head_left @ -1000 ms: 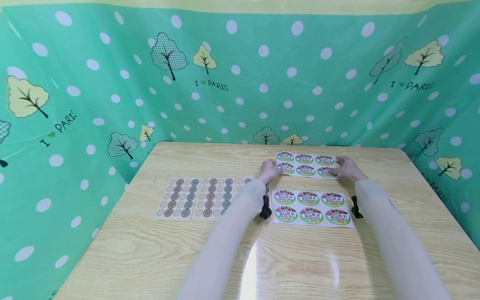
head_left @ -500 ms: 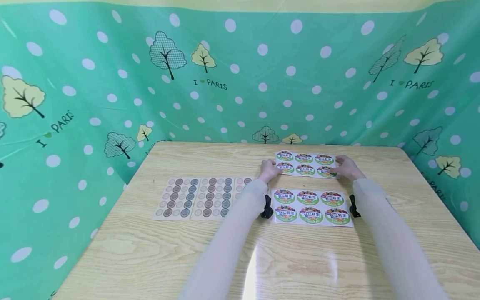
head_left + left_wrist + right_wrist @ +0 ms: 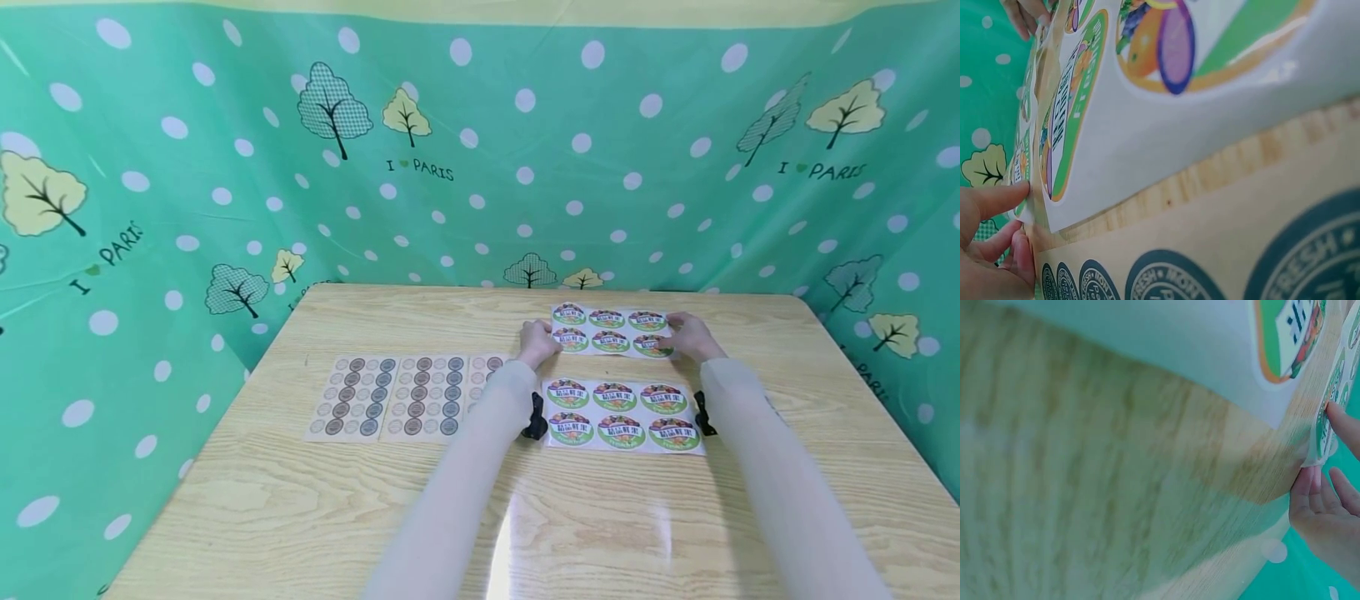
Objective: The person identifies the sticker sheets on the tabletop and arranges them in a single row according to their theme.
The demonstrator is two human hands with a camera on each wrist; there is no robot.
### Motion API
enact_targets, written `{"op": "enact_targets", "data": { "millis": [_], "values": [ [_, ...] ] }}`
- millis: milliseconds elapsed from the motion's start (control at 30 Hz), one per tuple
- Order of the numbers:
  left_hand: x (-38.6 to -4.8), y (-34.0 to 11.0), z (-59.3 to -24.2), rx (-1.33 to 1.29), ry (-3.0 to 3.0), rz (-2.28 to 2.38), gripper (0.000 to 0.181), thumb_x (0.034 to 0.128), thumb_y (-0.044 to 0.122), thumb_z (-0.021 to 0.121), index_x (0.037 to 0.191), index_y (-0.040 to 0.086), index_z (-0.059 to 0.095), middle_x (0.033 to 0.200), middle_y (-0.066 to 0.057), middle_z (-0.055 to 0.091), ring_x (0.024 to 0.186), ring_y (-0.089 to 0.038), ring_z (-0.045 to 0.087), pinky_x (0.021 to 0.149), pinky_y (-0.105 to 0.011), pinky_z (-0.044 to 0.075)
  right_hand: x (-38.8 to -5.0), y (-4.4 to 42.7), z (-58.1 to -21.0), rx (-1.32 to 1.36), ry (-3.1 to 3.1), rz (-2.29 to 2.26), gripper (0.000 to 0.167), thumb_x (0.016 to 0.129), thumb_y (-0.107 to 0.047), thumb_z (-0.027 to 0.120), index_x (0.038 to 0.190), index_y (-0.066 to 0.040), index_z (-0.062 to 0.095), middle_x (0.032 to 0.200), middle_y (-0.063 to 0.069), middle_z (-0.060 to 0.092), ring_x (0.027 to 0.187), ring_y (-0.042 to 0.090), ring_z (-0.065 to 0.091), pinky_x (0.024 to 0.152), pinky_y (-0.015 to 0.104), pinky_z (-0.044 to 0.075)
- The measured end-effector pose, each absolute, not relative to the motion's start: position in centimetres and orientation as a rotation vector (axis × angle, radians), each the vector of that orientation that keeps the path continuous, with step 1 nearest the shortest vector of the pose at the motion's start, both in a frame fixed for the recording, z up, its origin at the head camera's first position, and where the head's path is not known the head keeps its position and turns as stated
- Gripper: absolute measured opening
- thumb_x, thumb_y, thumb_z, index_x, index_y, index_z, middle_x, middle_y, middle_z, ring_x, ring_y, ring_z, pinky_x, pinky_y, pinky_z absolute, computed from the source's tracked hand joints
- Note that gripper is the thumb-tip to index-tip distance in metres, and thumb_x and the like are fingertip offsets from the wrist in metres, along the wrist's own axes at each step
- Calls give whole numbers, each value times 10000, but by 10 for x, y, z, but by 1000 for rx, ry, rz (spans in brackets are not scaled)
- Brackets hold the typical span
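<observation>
A white sheet of oval fruit stickers [image 3: 610,330] lies toward the back of the table in the head view. My left hand [image 3: 537,342] pinches its left edge. The right edge is pinched by my right hand [image 3: 692,337], the thumb over the face. In the left wrist view the left hand [image 3: 994,240] has its thumb on the sheet and its other fingers at the edge. In the right wrist view the right hand [image 3: 1329,500] has fingertips beneath the sheet's edge. A second fruit sticker sheet [image 3: 619,415] lies flat in front, between my forearms.
Several sheets of small round labels [image 3: 422,398] lie side by side at the left, the rightmost partly hidden by my left sleeve. They rest on a wooden table [image 3: 262,500]. A green dotted curtain [image 3: 450,125] hangs behind the table and along both sides.
</observation>
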State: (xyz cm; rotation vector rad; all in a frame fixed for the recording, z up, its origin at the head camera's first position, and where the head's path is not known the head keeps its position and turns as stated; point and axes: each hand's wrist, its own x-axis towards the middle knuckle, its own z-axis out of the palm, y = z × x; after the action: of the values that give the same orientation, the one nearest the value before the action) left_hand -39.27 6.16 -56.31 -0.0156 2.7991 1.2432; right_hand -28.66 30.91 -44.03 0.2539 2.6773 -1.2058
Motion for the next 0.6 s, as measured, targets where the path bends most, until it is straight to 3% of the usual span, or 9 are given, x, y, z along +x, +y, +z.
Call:
{"op": "enact_targets", "data": {
  "millis": [133,267,333,400,500,567,600],
  "values": [
    [-404,63,-577,-22,2769,1266,406,589,162,786,956,132,616,1017,-35,446,931,-191,417,832,-305,403,-287,308,-441,242,2686,-1194,673,814,-39,575,1342,109,183,1365,324,191,1224,455,219,1024,520,198],
    [-402,63,-578,-20,2796,1288,329,571,121,773,855,126,606,942,-35,436,873,-191,401,777,-305,398,-288,309,-442,232,2685,-1196,669,818,-37,572,1341,111,183,1363,326,191,1216,453,233,1020,516,211],
    [-388,65,-559,-56,2793,1236,289,632,73,729,891,79,602,978,-77,444,917,-225,406,820,-330,387,-288,310,-443,236,2688,-1196,669,818,-42,572,1345,103,186,1361,326,196,1210,451,244,1016,513,222],
    [-383,63,-553,-35,2784,1263,257,628,66,720,857,82,603,941,-65,456,886,-225,413,776,-325,391,-289,311,-444,235,2691,-1190,676,816,-50,577,1347,97,185,1350,337,204,1206,457,248,1011,516,230],
    [-380,62,-549,-23,2770,1289,206,630,28,702,798,90,599,872,-41,477,845,-213,419,729,-303,391,-289,312,-446,265,2677,-1210,672,819,-47,572,1356,76,186,1308,336,270,1170,440,316,976,491,302],
    [-389,58,-562,20,2752,1382,224,577,46,724,714,143,574,774,13,467,762,-167,400,635,-263,370,-289,312,-445,275,2670,-1217,677,820,-51,576,1357,74,184,1270,336,314,1131,425,368,924,451,366],
    [-388,58,-560,11,2716,1392,230,597,46,724,745,153,584,795,20,490,785,-160,417,656,-263,386,-288,311,-445,283,2664,-1229,675,821,-49,574,1358,72,184,1251,332,337,1104,413,398,888,424,395]
  ]
}}
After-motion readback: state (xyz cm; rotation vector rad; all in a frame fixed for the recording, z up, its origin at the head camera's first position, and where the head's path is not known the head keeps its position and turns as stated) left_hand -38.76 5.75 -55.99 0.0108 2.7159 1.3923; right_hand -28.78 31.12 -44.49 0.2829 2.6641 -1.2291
